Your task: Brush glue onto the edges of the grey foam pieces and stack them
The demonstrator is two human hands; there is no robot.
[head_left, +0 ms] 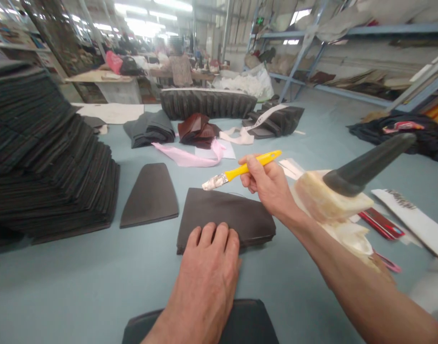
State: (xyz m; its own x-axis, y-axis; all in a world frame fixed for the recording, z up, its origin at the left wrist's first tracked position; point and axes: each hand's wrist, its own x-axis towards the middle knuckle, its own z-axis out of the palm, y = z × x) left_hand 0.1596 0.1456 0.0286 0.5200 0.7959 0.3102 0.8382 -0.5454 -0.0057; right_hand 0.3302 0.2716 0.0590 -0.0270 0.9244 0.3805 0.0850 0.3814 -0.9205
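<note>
My right hand (265,184) grips a yellow-handled paintbrush (253,165), its pale, coated bristles just above the far edge of a stack of dark brown cut panels (222,208). My left hand (212,258) lies on the near side of that stack, palm down, fingers stretched forward and touching its top. Left of the stack is a smaller pile of similar panels (150,193) with a tapered shape. Another dark stack (257,320) lies at the bottom edge, partly hidden by my left forearm.
A tall pile of dark panels (50,157) rises at the left. On the right stands a yellowish block (323,196) with a dark handle-like piece (366,165) on it. Pink cloth (190,155), maroon pieces (197,130) and a long row of dark bundles (208,104) lie farther back.
</note>
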